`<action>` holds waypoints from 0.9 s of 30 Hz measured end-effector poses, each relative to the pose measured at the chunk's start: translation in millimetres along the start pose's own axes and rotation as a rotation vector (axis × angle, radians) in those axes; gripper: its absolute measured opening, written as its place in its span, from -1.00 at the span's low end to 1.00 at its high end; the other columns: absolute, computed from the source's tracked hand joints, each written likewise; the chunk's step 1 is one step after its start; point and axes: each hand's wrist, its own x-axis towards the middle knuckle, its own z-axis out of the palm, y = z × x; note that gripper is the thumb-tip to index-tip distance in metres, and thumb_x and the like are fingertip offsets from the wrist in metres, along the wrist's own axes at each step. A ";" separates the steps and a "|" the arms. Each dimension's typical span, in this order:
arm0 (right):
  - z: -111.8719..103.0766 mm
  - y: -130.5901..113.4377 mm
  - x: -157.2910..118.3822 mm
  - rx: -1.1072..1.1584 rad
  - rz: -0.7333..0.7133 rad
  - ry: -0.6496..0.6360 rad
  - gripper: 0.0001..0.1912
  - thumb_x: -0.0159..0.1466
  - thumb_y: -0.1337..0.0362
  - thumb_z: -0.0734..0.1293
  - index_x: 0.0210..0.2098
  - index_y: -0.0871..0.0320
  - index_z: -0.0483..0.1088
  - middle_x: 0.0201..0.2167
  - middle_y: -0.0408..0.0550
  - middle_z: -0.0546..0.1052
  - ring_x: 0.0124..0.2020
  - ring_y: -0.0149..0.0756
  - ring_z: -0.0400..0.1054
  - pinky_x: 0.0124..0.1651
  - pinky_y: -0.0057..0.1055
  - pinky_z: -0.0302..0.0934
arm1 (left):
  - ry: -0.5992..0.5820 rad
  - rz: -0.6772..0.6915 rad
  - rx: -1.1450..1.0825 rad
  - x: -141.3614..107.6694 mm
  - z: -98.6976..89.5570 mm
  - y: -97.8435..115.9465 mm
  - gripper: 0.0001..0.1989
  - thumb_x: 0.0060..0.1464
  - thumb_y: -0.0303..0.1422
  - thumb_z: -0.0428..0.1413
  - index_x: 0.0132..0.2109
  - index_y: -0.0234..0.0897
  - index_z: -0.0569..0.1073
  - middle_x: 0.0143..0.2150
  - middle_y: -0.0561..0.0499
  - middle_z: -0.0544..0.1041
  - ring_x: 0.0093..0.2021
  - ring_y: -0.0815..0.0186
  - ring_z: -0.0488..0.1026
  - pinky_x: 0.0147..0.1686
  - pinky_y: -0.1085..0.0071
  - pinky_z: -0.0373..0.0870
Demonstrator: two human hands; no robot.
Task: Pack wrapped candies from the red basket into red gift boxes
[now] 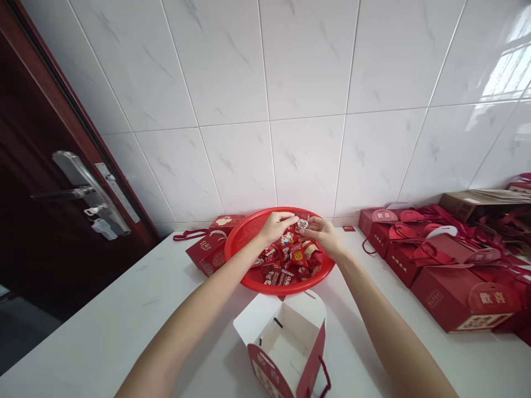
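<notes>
Over a red plastic basket [232, 246], my left hand [277, 226] and my right hand [324, 235] are close together. Between their pinched fingertips is a red candy packet [303, 223] with a pale round label. Several other red wrapped sweets [286, 260] lie loosely heaped in the basket. Nearer to me, between my forearms, stands a red gift box [309, 365] with its flaps spread. Its white inside holds no sweets that I can see, and a dark red cord hangs at its right side.
Closed red gift boxes [460, 298] line the right side of the white table [157, 315]. Another red box [207, 251] sits left of the basket. A small red packet [349, 228] lies near the tiled wall [307, 160]. At far left is a dark door [37, 138] with keys in its lock.
</notes>
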 end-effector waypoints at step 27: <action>2.7 -3.7 3.0 0.051 0.046 0.076 -0.58 -0.03 0.04 0.59 -0.33 0.15 0.47 -0.43 -0.12 0.58 -0.45 -0.36 0.45 -0.36 -0.43 0.37 | 0.010 -0.077 0.272 -7.0 -18.4 -11.4 -0.69 -0.09 -0.56 0.09 -0.24 -0.29 0.67 -0.10 -0.05 0.67 0.02 0.14 0.54 0.17 0.27 0.40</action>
